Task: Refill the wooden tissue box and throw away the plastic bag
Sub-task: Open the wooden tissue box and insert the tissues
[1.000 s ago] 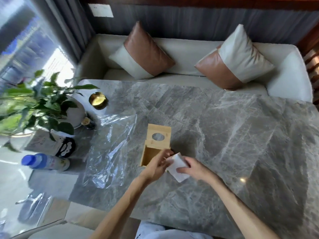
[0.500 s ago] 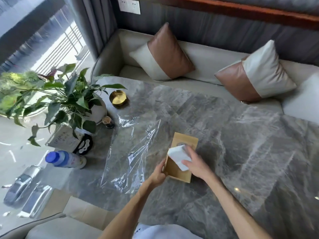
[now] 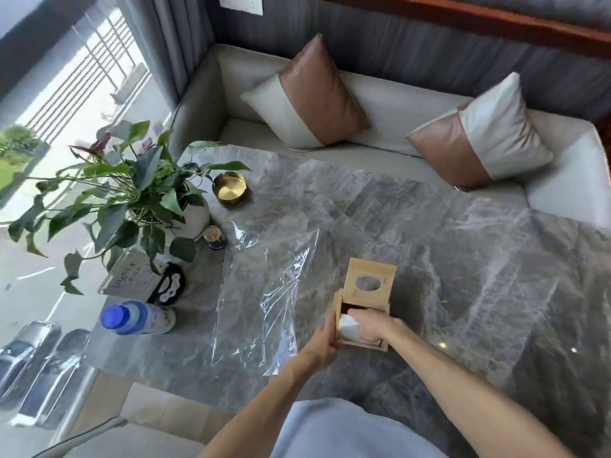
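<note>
The wooden tissue box (image 3: pixel 370 289) stands on the grey marble table (image 3: pixel 479 276), its lid with the oval hole slid back toward the sofa. The near half of the box is uncovered. My right hand (image 3: pixel 372 327) presses a white stack of tissues (image 3: pixel 347 323) down into that opening, fingers curled over it. My left hand (image 3: pixel 322 342) grips the box's near left wall. A clear plastic bag (image 3: pixel 264 299) lies flat and crumpled on the table just left of the box, touching neither hand.
At the table's left edge stand a potted plant (image 3: pixel 132 193), a gold dish (image 3: pixel 229 191), a small dark jar (image 3: pixel 215 238), a card stand (image 3: pixel 132 279) and a lying blue-capped bottle (image 3: pixel 135 319). A sofa with two cushions (image 3: pixel 310 94) runs behind the table.
My right hand carried the tissues from in front of the box, over its lid, then down into the opening. My left hand stayed at the box's left side. The view shifted closer.
</note>
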